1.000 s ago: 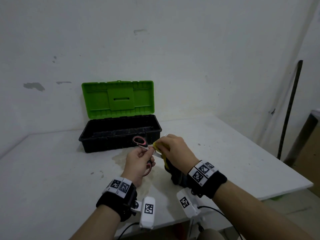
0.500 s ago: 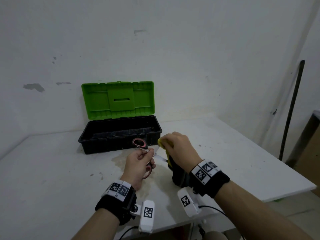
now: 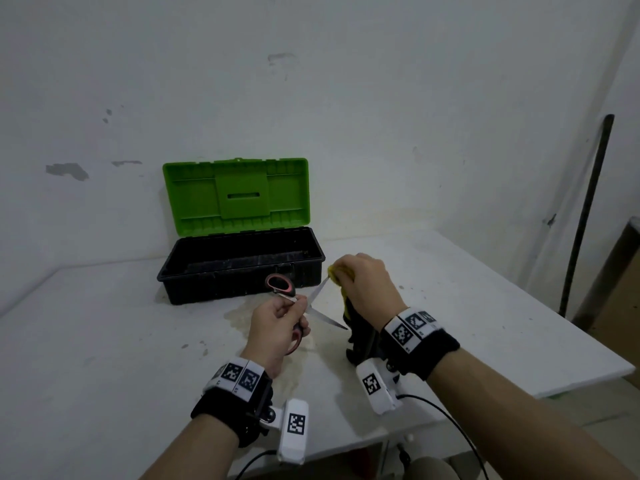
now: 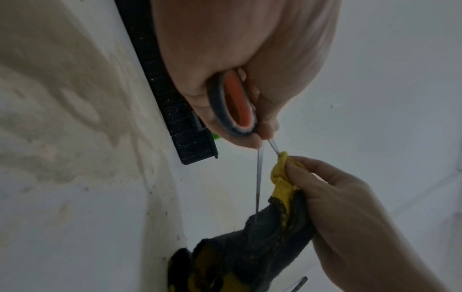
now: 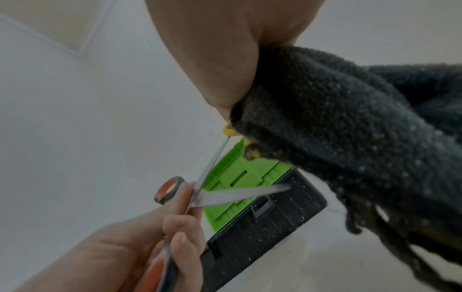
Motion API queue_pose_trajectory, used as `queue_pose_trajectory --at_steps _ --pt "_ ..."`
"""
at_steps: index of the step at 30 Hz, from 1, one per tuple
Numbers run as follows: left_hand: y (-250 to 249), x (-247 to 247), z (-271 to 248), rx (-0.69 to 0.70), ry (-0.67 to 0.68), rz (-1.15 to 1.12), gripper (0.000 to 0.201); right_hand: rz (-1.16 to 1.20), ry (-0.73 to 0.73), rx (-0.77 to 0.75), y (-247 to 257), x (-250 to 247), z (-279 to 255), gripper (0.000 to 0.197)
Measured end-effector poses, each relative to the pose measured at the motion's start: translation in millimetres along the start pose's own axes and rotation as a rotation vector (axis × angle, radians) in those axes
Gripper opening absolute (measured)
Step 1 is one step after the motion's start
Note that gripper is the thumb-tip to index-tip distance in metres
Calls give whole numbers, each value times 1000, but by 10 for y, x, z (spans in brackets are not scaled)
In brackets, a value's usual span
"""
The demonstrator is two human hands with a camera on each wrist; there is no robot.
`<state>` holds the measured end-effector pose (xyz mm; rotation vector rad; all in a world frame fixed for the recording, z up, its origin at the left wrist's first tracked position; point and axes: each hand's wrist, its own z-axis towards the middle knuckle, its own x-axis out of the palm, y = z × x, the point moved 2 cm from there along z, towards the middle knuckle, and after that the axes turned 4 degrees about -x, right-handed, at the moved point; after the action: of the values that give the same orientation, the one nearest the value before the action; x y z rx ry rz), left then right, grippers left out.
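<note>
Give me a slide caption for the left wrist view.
Left hand holds open orange-handled scissors, one blade tip at the yellow cuff of a dark glove pinched by the right hand.

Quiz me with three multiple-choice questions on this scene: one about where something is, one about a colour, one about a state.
1. Where does the toolbox stand? A) on the table B) on the floor C) on a shelf
2. What colour is its lid? A) red B) green C) blue
3. How are the scissors' blades? A) shut together B) spread apart C) snapped off
Answers: 1 A, its black base sits on the table; 2 B, the raised lid is green; 3 B, the blades fork apart from the left hand.
</note>
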<state>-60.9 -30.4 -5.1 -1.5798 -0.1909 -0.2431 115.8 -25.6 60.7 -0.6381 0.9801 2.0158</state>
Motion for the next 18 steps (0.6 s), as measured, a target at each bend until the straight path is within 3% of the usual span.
queue_pose_trajectory --at_steps 2,7,13,18 --pt "1 -13 9 -2 -11 -8 15 26 -9 -25 44 -38 -14 16" --pt "-31 29 22 -73 46 -85 13 14 197 -290 295 99 -239 14" --pt "16 -3 4 -121 22 -72 13 3 19 -30 28 -22 -36 16" --pt "-40 26 -9 16 12 86 11 44 157 -133 243 68 -145 15"
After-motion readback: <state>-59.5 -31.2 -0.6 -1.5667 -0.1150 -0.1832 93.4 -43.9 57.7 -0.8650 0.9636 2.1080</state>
